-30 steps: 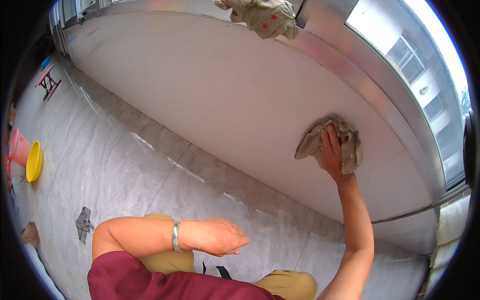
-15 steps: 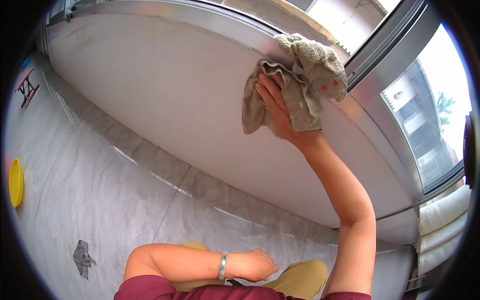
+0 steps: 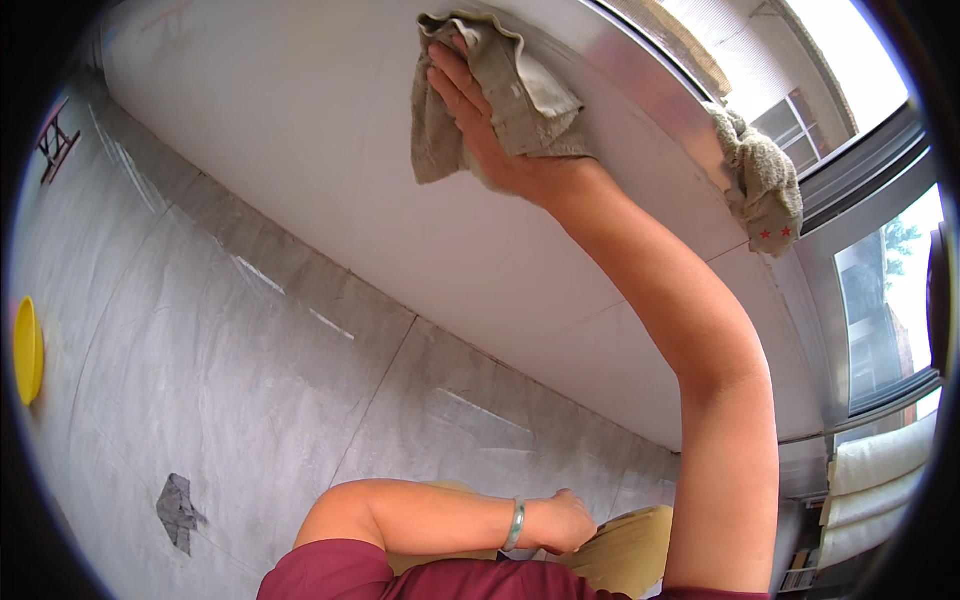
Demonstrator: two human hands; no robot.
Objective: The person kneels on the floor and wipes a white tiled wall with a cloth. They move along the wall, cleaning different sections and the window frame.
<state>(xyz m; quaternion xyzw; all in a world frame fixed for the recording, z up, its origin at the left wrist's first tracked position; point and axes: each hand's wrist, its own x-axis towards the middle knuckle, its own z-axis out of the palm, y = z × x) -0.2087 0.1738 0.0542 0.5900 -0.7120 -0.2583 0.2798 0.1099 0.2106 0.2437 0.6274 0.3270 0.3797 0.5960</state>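
My right hand (image 3: 480,120) presses a grey-beige cloth (image 3: 520,95) flat against the white wall (image 3: 330,180) just below the metal window ledge (image 3: 640,90), arm stretched up and left. The cloth is draped over my fingers and hangs down on the left side. My left hand (image 3: 565,520) rests closed on my lap by my tan trousers, a pale green bangle on its wrist, holding nothing that I can see.
A second grey cloth (image 3: 760,185) with small red stars hangs over the ledge to the right. Below the wall lies a grey marbled tile floor (image 3: 220,370) with a dark scrap (image 3: 178,510) on it. A yellow dish (image 3: 26,350) sits at the far left. Windows fill the right.
My right hand has slid the cloth leftward along the wall under the ledge. The star-marked cloth is now to its right. My left hand has drawn in and closed.
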